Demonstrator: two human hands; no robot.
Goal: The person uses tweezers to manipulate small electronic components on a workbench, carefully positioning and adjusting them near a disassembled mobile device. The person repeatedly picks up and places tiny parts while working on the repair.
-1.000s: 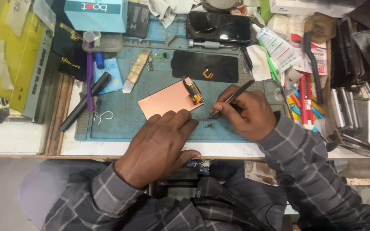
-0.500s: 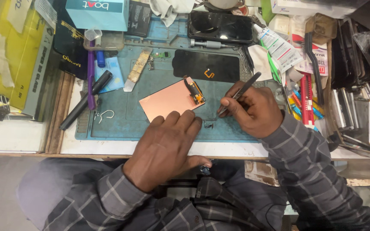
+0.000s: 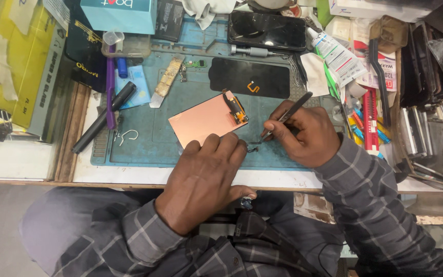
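Note:
A copper-backed phone screen panel (image 3: 205, 119) with an orange flex cable (image 3: 236, 107) lies on the blue work mat (image 3: 144, 138). My left hand (image 3: 204, 177) lies flat on the mat, fingertips touching the panel's near edge. My right hand (image 3: 304, 134) grips black tweezers (image 3: 287, 116); their tips point down at a tiny dark part (image 3: 253, 149) on the mat just right of my left fingers. Whether the tips pinch the part is too small to tell.
A black phone frame (image 3: 249, 78) and a dark phone (image 3: 266, 30) lie behind the panel. A black pen (image 3: 103, 117), purple tool (image 3: 110, 84), metal scraper (image 3: 166, 82) and wire hook (image 3: 127, 136) sit left. Glue tube (image 3: 337, 55), red tools (image 3: 369, 120) and stacked screens (image 3: 426, 138) crowd the right.
My left hand slid forward from the desk edge to touch the panel's near edge. My right hand lifted a little and tilted the tweezers more upright, tips near the small part.

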